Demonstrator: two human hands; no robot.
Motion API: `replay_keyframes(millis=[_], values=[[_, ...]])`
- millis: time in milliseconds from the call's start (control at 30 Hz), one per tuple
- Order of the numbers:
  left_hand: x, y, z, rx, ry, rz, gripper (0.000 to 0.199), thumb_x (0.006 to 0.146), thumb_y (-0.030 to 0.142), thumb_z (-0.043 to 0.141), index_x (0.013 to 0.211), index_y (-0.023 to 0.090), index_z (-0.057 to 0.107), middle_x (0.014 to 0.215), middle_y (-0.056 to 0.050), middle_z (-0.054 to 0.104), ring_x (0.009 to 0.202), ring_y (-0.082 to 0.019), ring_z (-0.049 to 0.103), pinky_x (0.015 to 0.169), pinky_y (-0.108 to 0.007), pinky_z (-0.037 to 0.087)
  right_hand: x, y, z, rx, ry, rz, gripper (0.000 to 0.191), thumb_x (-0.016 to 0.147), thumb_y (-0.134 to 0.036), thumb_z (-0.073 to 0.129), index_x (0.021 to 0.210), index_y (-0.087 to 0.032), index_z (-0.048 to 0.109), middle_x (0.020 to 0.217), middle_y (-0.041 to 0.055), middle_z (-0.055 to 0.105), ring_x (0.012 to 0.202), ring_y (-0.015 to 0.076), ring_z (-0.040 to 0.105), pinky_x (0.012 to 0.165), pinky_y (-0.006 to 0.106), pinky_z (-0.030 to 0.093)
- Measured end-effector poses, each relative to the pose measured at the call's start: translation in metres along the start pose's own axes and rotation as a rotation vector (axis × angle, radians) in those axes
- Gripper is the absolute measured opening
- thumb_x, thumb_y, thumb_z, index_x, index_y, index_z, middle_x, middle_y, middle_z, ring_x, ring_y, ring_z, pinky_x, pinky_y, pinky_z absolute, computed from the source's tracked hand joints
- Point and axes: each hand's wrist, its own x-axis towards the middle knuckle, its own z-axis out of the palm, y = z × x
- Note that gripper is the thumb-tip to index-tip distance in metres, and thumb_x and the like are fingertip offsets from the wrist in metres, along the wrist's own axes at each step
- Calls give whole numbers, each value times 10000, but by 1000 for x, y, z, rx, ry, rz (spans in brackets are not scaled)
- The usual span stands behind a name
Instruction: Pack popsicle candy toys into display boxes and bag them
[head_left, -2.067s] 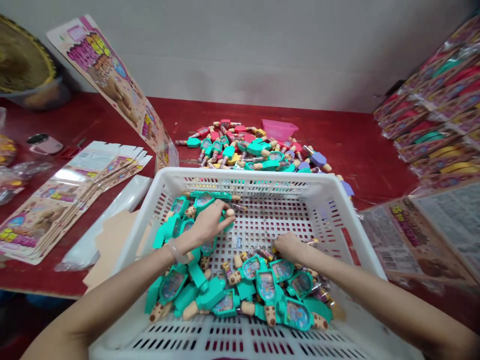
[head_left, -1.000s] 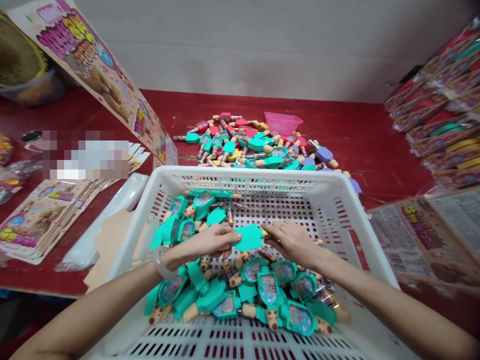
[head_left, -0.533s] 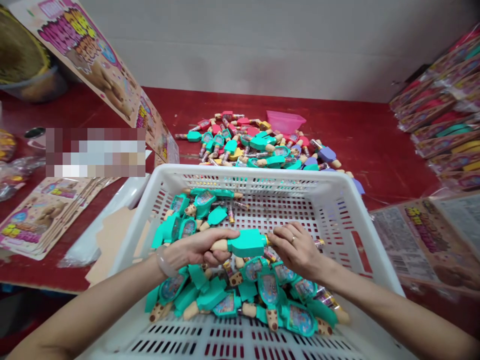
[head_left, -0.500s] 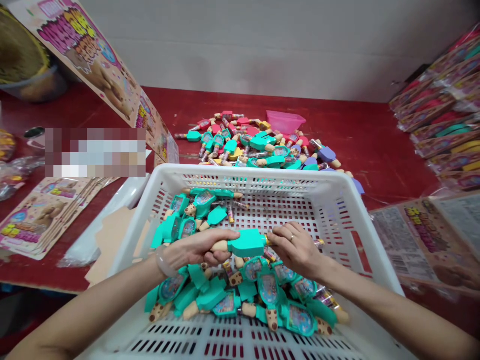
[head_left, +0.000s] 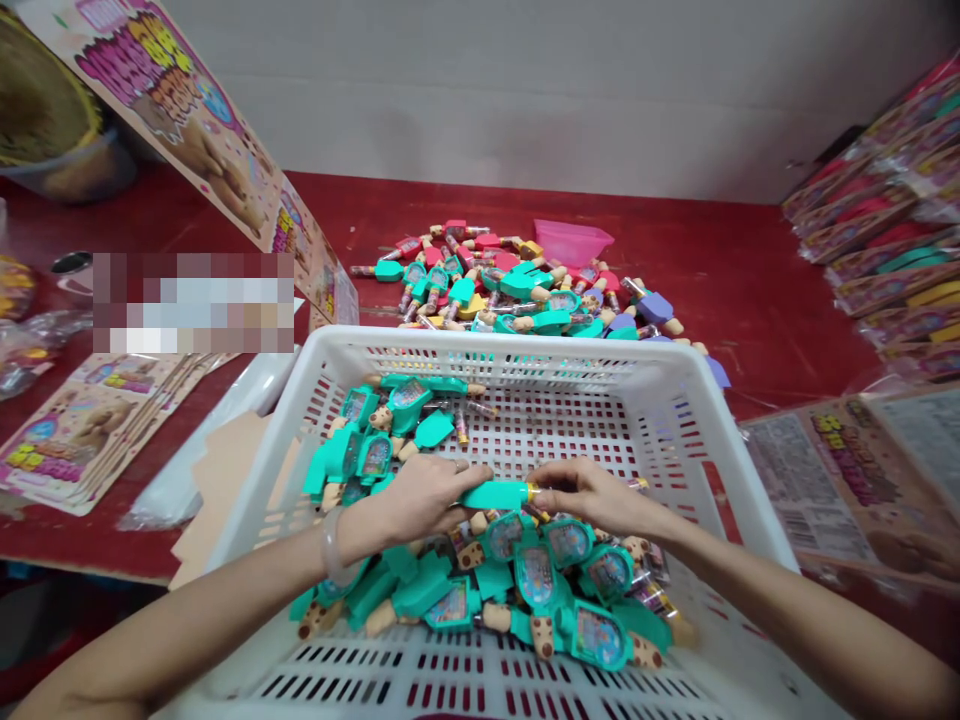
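Over the middle of the white basket, a teal toy is held firmly between the left hand and right hand. More toys are heaped at six o'clock, and a toy pile is spread at twelve o'clock.

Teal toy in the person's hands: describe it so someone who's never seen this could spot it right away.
On the red table sits a white perforated plastic crate holding a heap of teal popsicle-shaped toys. Above that heap, the left hand and right hand meet on one teal toy. Seen edge-on, with a gold band at one end, it alone is held off the heap.
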Motion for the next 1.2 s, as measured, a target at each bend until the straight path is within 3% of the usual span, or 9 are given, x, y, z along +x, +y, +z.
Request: replay_keyframes(millis=[133,233,333,400,467,567,767,1033,1200], values=[[-1,-1,7,170,107,50,288,896,237,471,1164,218,576,808,-64,619,716,-201,586,614,-291,362,3,6,4,180,-99,121,450,900,-586,575,739,-167,605,587,-26,528,475,93,374,467,221,285],[0,0,3,20,96,-8,281,877,259,525,1147,218,590,836,-60,631,756,-200,591,640,-279,370,5,8,6,172,-96,150,515,926,-625,495,681,-174,534,536,-32,497,425,84,315,429,222,240],[3,2,-6,-395,-13,-153,294,854,454,620,1013,206,618,822,-21,632,762,-185,590,609,-241,356,5,7,3,-32,30,41,357,890,-527,620,942,-174,618,725,-1,603,602,132,517,540,234,392],[4,4,-11,-674,-88,-250,394,794,567,666,898,191,612,782,3,608,714,-165,564,564,-227,334,3,5,-1,-145,94,-26,430,792,-418,760,1122,-201,591,922,18,638,801,174,590,672,263,464],[5,4,-12,-900,-180,-344,461,738,612,701,853,179,594,715,18,571,621,-136,509,514,-225,304,0,3,-2,-205,91,-68,411,771,-333,784,1118,-214,599,1027,26,642,903,190,602,751,281,484],[4,2,-9,-1220,-381,-493,484,713,610,725,830,171,557,621,28,519,489,-92,396,439,-218,242,-5,2,1,-330,82,-161,203,885,-302,682,1067,-220,642,1007,25,666,894,184,613,776,301,481],[4,-1,-2,-1772,-722,-644,486,658,488,822,737,193,444,515,86,269,436,-41,130,377,-179,42,-17,1,15,-517,190,-446,236,989,-335,562,1179,-199,600,986,75,642,892,208,579,766,355,471],[5,-4,-3,-1830,-872,-605,470,710,495,782,714,197,418,488,87,252,411,-29,91,355,-162,38,-19,1,27,-731,313,-659,243,990,-231,529,1217,-144,535,918,99,639,785,211,549,680,351,458],[1,3,-6,-1511,-648,-531,462,712,567,740,821,184,507,527,68,384,421,-56,260,379,-193,158,-19,7,25,-533,259,-509,202,989,-296,549,1162,-191,563,971,64,660,834,192,614,725,311,475]])
